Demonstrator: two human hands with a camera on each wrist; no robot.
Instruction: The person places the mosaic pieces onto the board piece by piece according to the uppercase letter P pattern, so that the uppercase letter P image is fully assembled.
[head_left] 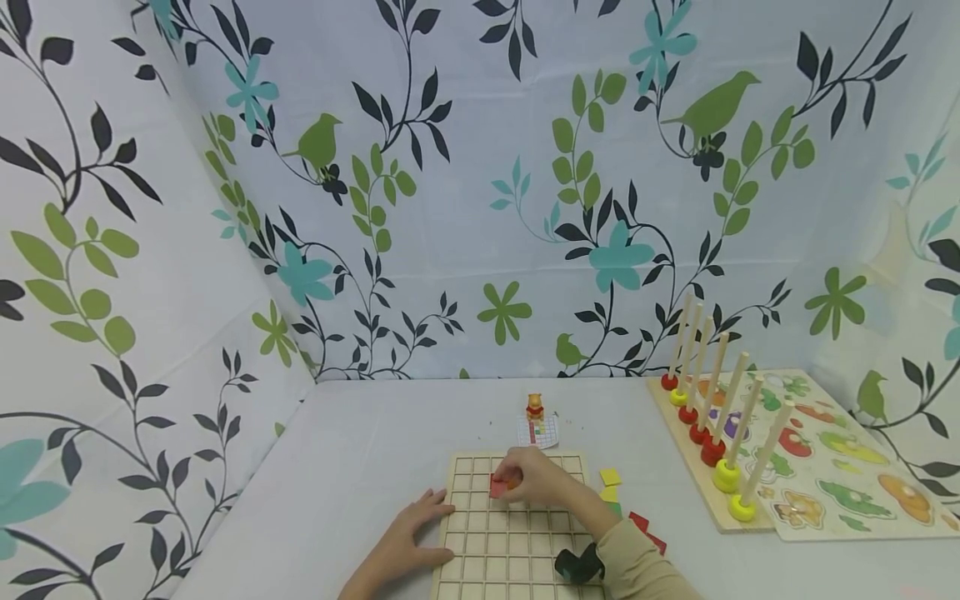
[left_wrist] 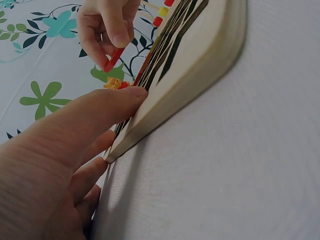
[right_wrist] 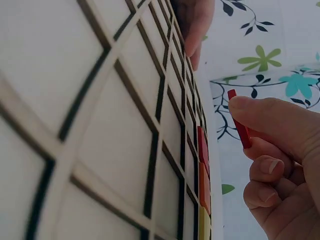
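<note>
Between thumb and fingertips my right hand (head_left: 543, 482) pinches a thin red tile (right_wrist: 240, 120), raised above the board and tilted on edge. Beneath it lies a wooden grid board (head_left: 487, 546). Seated in neighbouring cells are a red tile (right_wrist: 203, 142), an orange tile (right_wrist: 204, 184) and a yellow tile (right_wrist: 204, 222); the right hand covers part of this row in the head view. My left hand (head_left: 408, 533) rests against the board's left edge, thumb touching the rim (left_wrist: 185, 92) and the other fingers extended along the side.
Loose yellow tiles (head_left: 610, 477), a green tile (head_left: 615, 507) and red tiles (head_left: 648, 533) lie right of the board. Behind it, a small bear figure (head_left: 534, 407) stands by a printed grid card (head_left: 538, 432). A peg stacker (head_left: 723, 475) and a vegetable puzzle (head_left: 855, 467) occupy the right.
</note>
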